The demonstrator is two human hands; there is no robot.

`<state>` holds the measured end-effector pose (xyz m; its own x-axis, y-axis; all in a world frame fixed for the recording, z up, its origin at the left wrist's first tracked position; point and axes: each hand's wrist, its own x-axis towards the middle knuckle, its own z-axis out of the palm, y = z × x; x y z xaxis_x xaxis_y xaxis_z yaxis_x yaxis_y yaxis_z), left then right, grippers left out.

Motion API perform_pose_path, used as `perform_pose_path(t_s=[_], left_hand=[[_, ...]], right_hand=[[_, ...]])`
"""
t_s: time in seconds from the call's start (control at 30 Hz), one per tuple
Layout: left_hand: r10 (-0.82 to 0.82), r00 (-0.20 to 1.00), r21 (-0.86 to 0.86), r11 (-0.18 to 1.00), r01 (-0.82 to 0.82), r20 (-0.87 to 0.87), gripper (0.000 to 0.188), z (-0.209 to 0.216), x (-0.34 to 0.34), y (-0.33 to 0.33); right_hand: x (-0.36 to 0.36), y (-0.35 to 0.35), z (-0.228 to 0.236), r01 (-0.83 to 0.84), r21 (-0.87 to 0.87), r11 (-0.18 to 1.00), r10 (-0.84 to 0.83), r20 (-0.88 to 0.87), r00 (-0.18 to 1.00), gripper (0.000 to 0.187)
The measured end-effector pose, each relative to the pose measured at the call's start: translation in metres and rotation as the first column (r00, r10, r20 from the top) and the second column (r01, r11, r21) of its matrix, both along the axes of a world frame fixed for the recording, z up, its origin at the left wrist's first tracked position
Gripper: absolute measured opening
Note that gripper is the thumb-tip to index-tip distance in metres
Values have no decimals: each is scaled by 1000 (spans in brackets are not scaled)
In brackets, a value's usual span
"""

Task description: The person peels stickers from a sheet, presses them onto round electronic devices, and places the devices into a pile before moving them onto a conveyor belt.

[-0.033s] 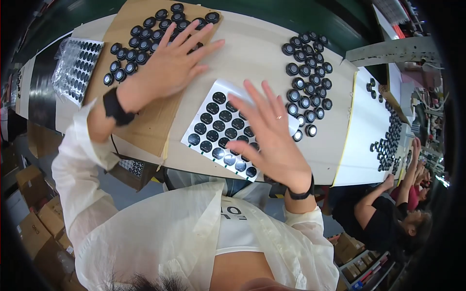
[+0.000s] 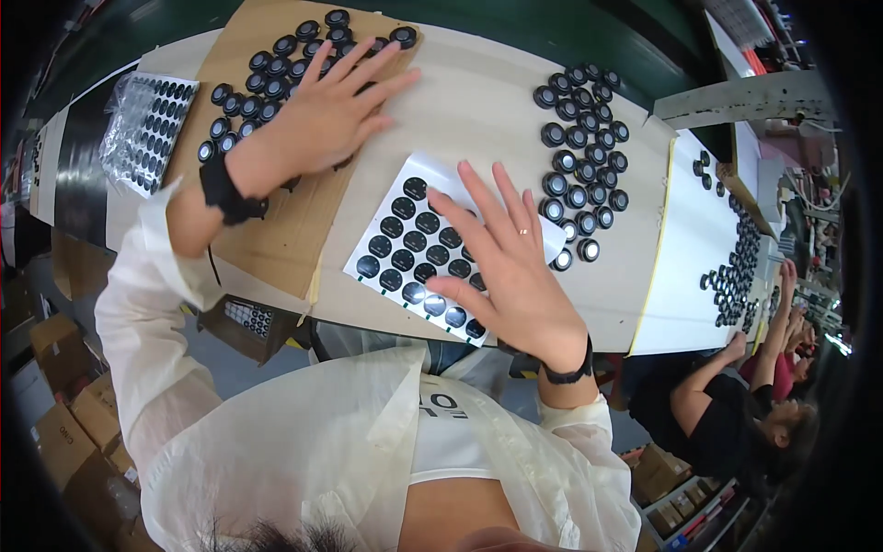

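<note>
My left hand (image 2: 333,118) lies spread over a group of black round knob-like caps (image 2: 276,88) with pale discs on top, on a brown cardboard sheet (image 2: 287,253). It hides some of them; dark edges of others show along its near side. My right hand (image 2: 517,285) is spread over a white sticker sheet (image 2: 437,171) with rows of round black labels, covering its right part. Neither hand grips anything visible. Whether the fingers touch what is below them I cannot tell. Right of the right hand stands a second group of similar black caps (image 2: 577,196).
A clear bag (image 2: 124,129) with another label sheet lies far left. To the right, a white-topped surface (image 2: 658,294) holds many black caps, below a pale metal beam (image 2: 736,99). A co-worker in black (image 2: 694,396) sits there. Cardboard boxes (image 2: 69,446) stand lower left.
My left hand has shifted slightly, and dark caps show along its near edge and wrist. My right hand has moved slightly toward me, over the label sheet.
</note>
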<state>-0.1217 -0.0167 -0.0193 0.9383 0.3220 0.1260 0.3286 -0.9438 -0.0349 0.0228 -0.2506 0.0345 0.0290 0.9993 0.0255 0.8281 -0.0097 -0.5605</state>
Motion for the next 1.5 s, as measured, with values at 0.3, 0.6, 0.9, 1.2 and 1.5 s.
perform_pose_path(t_s=[0.3,0.6,0.9,1.2,1.5], left_hand=[[95,992,-68,992,-102,-88,51,-10,-32,45],[188,968,-36,980,-197,-163,50,24,-2,37],[-120,989,-71,991,114,-85,46,-30,52,109],[2,1000,-114,994,-2,-3,45,-30,-43,152],[-167,984,-155,972,175,64,48,8,-39,15]], right_hand=[[-2,-23,8,-27,-105,994,22,-42,999,69],[-57,-6,-13,-190,-38,981,183,-137,974,75],[-144,29,-78,-170,126,977,148,169,974,81],[-138,29,-78,-133,153,979,150,-106,983,95],[-137,30,-79,-146,121,982,154,-61,986,94]])
